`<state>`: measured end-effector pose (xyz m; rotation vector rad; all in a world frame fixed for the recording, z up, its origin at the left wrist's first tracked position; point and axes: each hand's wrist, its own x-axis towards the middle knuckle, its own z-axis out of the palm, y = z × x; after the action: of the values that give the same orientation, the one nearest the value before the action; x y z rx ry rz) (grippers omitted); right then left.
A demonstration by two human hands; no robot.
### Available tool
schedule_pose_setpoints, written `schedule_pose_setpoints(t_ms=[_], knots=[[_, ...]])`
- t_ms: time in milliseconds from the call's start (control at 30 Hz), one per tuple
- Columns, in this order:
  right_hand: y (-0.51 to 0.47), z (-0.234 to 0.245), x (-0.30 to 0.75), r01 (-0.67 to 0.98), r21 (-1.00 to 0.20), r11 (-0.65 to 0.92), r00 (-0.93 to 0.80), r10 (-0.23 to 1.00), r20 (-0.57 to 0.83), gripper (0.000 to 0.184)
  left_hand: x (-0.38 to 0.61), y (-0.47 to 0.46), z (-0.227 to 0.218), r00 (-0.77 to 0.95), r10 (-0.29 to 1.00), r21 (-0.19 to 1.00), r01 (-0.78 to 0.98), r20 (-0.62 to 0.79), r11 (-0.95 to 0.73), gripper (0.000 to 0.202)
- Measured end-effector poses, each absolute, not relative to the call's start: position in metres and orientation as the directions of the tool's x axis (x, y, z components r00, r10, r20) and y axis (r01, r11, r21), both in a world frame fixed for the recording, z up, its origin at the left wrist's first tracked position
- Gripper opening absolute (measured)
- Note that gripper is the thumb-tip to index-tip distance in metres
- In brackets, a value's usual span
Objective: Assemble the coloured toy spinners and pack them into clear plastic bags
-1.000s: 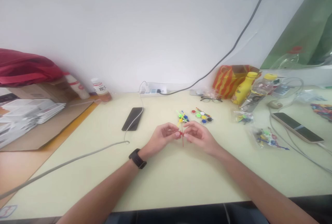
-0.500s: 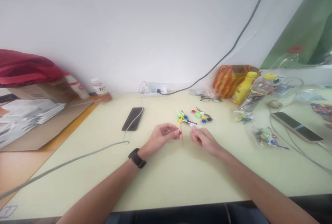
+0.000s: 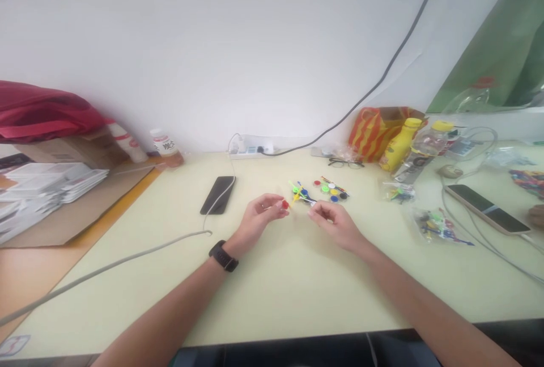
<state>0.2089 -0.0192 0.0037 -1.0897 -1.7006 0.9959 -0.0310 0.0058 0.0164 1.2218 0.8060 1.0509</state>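
My left hand (image 3: 259,217) pinches a small red plastic piece (image 3: 285,204) at its fingertips, a little above the pale yellow table (image 3: 272,293). A black watch (image 3: 223,256) is on that wrist. My right hand (image 3: 334,221) hovers just to the right, fingers curled together; whether anything is in them I cannot make out. Just beyond both hands lies a small pile of coloured sticks (image 3: 301,192) and a cluster of coloured round caps (image 3: 331,190).
A black phone (image 3: 217,194) on a white cable lies left of the hands. A power strip (image 3: 250,150) sits at the wall. Bags of coloured parts (image 3: 437,225), bottles (image 3: 402,143), a second phone (image 3: 487,208) and glasses (image 3: 346,163) are at right; boxes and papers at left.
My hands have parted and moved slightly farther away. The red piece has gone up and left with my left hand, and the long red stick seen hanging before no longer shows.
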Motion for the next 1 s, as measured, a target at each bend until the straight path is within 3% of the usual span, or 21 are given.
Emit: schedule_pose_setpoints(t_ms=[267, 433, 533, 600, 833, 1000], knots=[[-0.017, 0.0, 0.213, 0.36, -0.866, 0.348, -0.186, 0.936, 0.299, 0.033, -0.038, 0.018, 0.011, 0.237, 0.972, 0.95, -0.302, -0.002, 0.076, 0.035], [-0.01, -0.007, 0.22, 0.547, -0.694, 0.468, -0.113, 0.863, 0.493, 0.015, -0.041, 0.026, 0.009, 0.174, 0.983, 0.921, -0.372, -0.056, 0.119, 0.038], [-0.006, -0.013, 0.224, 0.618, -0.618, 0.486, -0.108, 0.831, 0.546, 0.015, -0.041, 0.029, 0.011, 0.143, 0.98, 0.88, -0.437, -0.136, 0.185, 0.053], [-0.004, -0.015, 0.226, 0.641, -0.598, 0.482, -0.105, 0.826, 0.553, 0.018, -0.042, 0.03, 0.01, 0.139, 0.98, 0.888, -0.42, -0.14, 0.186, 0.051], [-0.003, -0.022, 0.227, 0.674, -0.554, 0.489, -0.212, 0.846, 0.489, 0.04, -0.046, 0.031, -0.006, 0.116, 0.99, 0.997, -0.008, 0.08, -0.079, 0.038], [-0.004, -0.028, 0.225, 0.729, -0.5, 0.468, -0.263, 0.865, 0.427, 0.055, -0.05, 0.034, -0.008, 0.18, 0.966, 0.894, 0.377, 0.185, -0.242, 0.031]])
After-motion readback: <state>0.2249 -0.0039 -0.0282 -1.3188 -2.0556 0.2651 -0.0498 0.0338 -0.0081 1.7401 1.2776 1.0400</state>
